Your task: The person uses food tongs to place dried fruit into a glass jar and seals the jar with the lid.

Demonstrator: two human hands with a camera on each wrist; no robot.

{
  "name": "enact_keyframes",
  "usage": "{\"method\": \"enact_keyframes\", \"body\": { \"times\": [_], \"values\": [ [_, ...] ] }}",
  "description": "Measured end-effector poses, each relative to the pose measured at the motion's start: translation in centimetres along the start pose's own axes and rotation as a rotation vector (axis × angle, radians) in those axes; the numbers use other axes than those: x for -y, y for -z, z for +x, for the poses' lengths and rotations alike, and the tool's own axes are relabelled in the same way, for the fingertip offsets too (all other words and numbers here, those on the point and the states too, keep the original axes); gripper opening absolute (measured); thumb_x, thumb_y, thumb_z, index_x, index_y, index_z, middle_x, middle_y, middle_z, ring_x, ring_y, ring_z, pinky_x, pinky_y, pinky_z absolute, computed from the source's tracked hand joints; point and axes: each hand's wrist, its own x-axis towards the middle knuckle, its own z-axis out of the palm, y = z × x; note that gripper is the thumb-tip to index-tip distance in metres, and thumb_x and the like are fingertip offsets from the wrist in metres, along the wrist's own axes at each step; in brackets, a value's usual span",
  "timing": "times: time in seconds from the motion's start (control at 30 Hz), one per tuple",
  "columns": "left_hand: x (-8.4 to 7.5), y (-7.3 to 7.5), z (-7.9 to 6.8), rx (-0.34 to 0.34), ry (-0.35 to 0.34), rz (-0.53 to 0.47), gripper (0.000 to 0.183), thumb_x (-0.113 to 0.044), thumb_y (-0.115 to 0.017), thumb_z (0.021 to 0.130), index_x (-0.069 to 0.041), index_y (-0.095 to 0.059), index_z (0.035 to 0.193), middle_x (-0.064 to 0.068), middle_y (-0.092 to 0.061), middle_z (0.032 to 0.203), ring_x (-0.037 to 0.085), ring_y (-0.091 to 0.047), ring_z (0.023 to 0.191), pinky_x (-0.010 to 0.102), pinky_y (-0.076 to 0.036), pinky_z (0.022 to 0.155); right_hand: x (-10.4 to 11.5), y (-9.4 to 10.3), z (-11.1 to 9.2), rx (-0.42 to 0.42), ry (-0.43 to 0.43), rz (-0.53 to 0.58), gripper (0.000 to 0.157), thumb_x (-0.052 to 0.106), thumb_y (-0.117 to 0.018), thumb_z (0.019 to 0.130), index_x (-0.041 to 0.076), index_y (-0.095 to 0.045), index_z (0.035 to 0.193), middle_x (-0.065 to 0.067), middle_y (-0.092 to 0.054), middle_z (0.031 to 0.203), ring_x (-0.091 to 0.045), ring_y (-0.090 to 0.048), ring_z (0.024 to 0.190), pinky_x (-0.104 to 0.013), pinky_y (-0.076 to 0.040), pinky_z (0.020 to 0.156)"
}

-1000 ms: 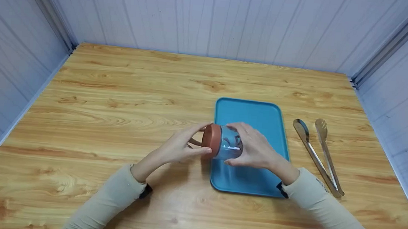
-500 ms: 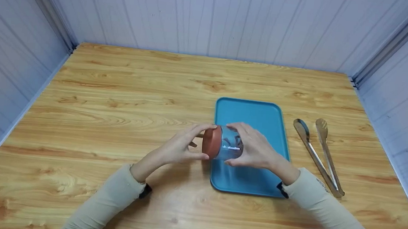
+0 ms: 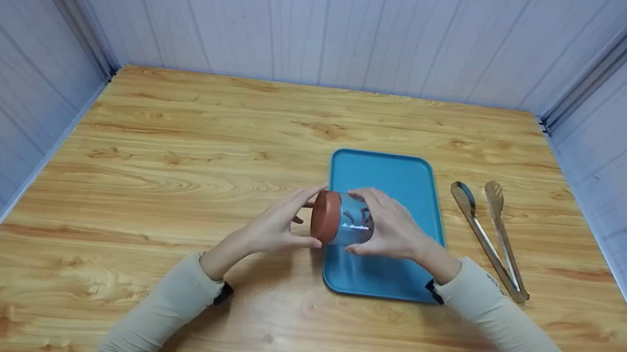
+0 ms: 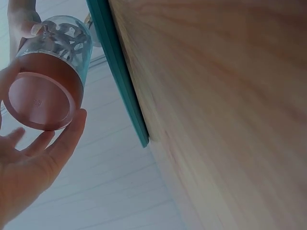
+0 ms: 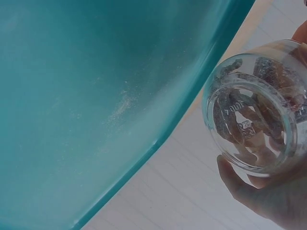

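Note:
A clear glass jar (image 3: 351,233) lies sideways in the air, overlapping the left edge of a blue tray (image 3: 384,174) in the head view. Several dark, irregular pieces show inside it. My right hand (image 3: 397,228) grips the glass body from the base side, thumb below and fingers above. At the other end, my left hand (image 3: 278,227) has thumb and fingertips at the rim of the reddish-brown lid (image 3: 326,217). In the left wrist view the lid's flat face (image 4: 41,100) points toward the camera. The right wrist view shows the jar's embossed base (image 5: 247,124).
Metal tongs (image 3: 498,243) lie spread on the wooden table (image 3: 191,142), right of the tray. Pale panelled walls (image 3: 326,29) stand behind and at both sides. Fine light specks (image 5: 124,103) dot the tray in the right wrist view.
My left fingertips and thumb have shifted around the lid's rim, the thumb slightly lower now. The right hand, the glass body and the tongs have stayed in place.

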Motion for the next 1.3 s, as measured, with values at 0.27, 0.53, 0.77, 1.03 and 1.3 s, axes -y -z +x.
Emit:
{"method": "enact_keyframes", "body": {
  "times": [0.27, 0.53, 0.77, 1.03, 1.3],
  "values": [
    [-0.32, -0.11, 0.13, -0.050, 0.143, -0.101, 0.075, -0.042, -0.064, 0.077, -0.013, -0.030, 0.136, 0.005, -0.036, 0.130, 0.018, -0.047, 0.106, 0.029, -0.048, 0.073, 0.30, 0.11, 0.13, 0.008, 0.000, 0.014, 0.087, 0.044, -0.077, 0.058, 0.007, -0.039, 0.127, -0.004, -0.046, 0.119, -0.022, -0.046, 0.098, -0.040, -0.040, 0.079],
    [-0.65, -0.31, 0.31, -0.051, 0.206, -0.065, 0.073, -0.048, -0.063, 0.076, -0.015, -0.032, 0.134, 0.004, -0.042, 0.123, 0.017, -0.057, 0.086, 0.024, -0.048, 0.069, 0.28, -0.02, 0.16, 0.011, 0.001, 0.002, 0.087, 0.045, -0.077, 0.057, 0.007, -0.040, 0.127, -0.005, -0.046, 0.119, -0.021, -0.045, 0.098, -0.040, -0.040, 0.079],
    [-0.75, -0.56, 0.53, -0.067, 0.217, -0.068, 0.071, -0.048, -0.061, 0.077, -0.012, -0.034, 0.132, 0.006, -0.044, 0.119, 0.017, -0.057, 0.082, 0.023, -0.048, 0.069, 0.38, -0.05, 0.12, 0.011, 0.002, -0.003, 0.087, 0.045, -0.076, 0.058, 0.007, -0.040, 0.127, -0.005, -0.046, 0.120, -0.020, -0.044, 0.100, -0.041, -0.040, 0.081],
    [-0.51, -0.50, 0.39, -0.059, 0.136, -0.047, 0.077, -0.045, -0.067, 0.073, -0.012, -0.032, 0.133, 0.003, -0.041, 0.124, 0.017, -0.055, 0.089, 0.029, -0.049, 0.068, 0.29, -0.16, 0.14, 0.003, -0.002, -0.006, 0.087, 0.045, -0.077, 0.057, 0.007, -0.040, 0.127, -0.005, -0.046, 0.120, -0.020, -0.044, 0.101, -0.042, -0.039, 0.081],
    [0.01, -0.26, 0.32, -0.060, -0.048, 0.105, 0.073, -0.044, -0.067, 0.073, -0.014, -0.034, 0.132, 0.003, -0.042, 0.119, 0.014, -0.050, 0.097, 0.030, -0.048, 0.073, 0.23, -0.18, 0.19, -0.002, 0.013, 0.015, 0.088, 0.043, -0.077, 0.057, 0.005, -0.040, 0.126, -0.006, -0.045, 0.121, -0.018, -0.042, 0.103, -0.042, -0.039, 0.083]
  ]
}}
